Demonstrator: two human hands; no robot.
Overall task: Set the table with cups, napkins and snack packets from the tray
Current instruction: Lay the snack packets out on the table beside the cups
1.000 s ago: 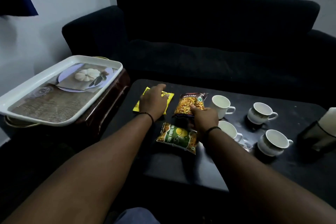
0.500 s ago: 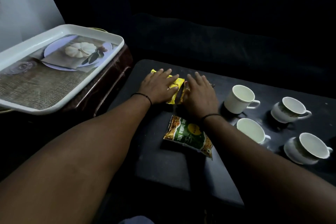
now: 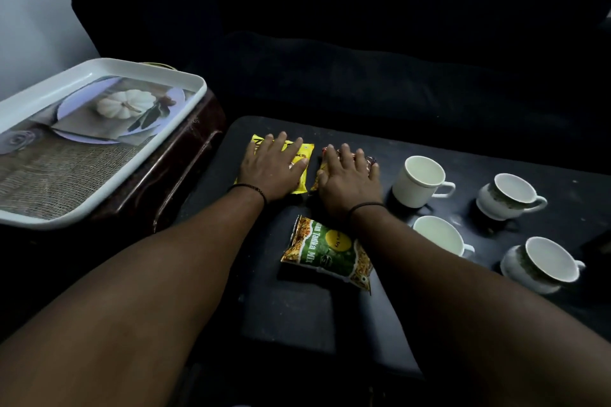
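On the black table [image 3: 297,314], my left hand [image 3: 272,168] lies flat, fingers spread, on a yellow snack packet [image 3: 302,183]. Beside it my right hand [image 3: 347,178] lies flat on a brown and orange mixture packet [image 3: 370,160], mostly hidden under the palm. A green snack packet [image 3: 325,251] lies nearer to me, under my right wrist. Several white cups stand to the right: one plain cup [image 3: 418,180], one [image 3: 438,236] partly behind my right forearm, and two patterned cups [image 3: 507,196] [image 3: 542,264]. The white tray [image 3: 99,69] at left holds nothing loose.
The tray rests on a dark brown side stand [image 3: 172,175] left of the table. A black sofa [image 3: 363,43] runs along the back. A dark object [image 3: 600,241] shows at the right edge of the table.
My right hand has gone from pinching the mixture packet's lower edge to lying flat on it. My left hand has flattened on the yellow packet. The view has tilted down and closer.
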